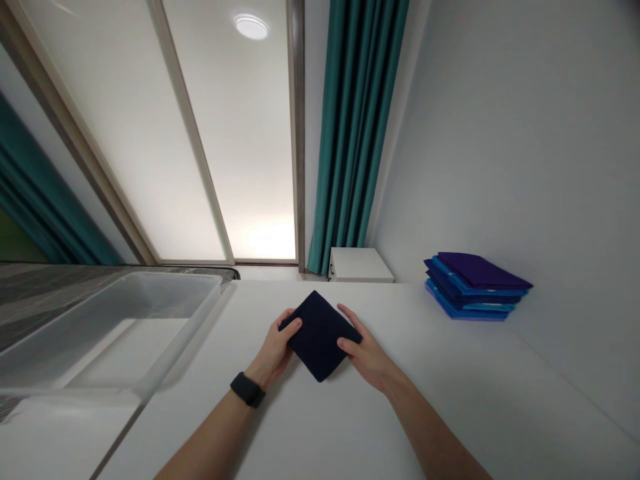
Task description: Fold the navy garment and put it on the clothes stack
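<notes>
Between my two hands is a dark navy folded cloth (320, 337), squarish and turned corner-down above the white table. My left hand (280, 340) grips its left corner, thumb on top and fingers beneath; a black watch is on that wrist. At the right corner, my right hand (365, 350) pinches the cloth with the thumb on its face, while the index finger stretches along the upper edge. To the right stands a stack of folded cloths (475, 287) in purple, navy and bright blue.
A clear plastic bin (193, 333) stands at the left of the white table (320, 433). Beyond the far edge is a small white cabinet (361, 265), with a teal curtain (357, 133) and frosted sliding doors (235, 133) behind. A wall (500, 133) borders the right side.
</notes>
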`<action>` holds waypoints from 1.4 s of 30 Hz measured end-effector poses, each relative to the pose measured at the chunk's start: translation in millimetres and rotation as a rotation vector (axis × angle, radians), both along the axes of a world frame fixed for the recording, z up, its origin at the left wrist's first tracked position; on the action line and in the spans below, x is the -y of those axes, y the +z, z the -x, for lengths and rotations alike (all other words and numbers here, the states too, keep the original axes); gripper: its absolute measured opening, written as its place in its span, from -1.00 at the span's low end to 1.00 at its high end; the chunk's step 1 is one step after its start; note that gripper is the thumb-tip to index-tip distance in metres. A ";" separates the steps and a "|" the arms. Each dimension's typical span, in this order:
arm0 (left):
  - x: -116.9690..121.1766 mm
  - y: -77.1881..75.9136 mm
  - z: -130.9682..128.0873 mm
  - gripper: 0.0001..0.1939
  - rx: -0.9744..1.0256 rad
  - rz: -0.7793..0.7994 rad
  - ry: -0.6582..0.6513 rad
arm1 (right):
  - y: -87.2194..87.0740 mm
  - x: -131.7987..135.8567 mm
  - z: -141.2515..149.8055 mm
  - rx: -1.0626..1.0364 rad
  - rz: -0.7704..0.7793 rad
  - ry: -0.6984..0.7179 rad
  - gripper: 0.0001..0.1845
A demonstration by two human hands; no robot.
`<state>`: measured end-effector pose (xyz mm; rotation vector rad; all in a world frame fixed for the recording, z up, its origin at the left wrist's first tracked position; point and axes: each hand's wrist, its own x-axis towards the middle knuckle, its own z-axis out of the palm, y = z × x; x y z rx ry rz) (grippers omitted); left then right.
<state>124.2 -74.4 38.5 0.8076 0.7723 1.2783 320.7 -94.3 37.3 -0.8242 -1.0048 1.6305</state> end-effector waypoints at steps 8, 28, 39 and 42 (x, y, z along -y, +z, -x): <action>-2.9 6.6 14.0 -0.56 -0.133 -0.006 -0.150 | 0.7 -3.5 -11.2 -0.020 -0.010 0.196 -0.01; -15.7 5.6 -61.7 -0.36 -0.393 0.053 -0.190 | 11.0 -21.2 -49.0 0.233 0.049 -0.239 -0.48; -64.3 47.6 -207.3 -0.49 -0.277 -0.047 -0.475 | 63.0 -58.6 -199.5 0.329 0.007 -0.446 -0.44; -84.8 65.8 -256.0 -0.48 -0.292 -0.118 -0.564 | 86.6 -82.9 -257.1 0.373 0.020 -0.483 -0.48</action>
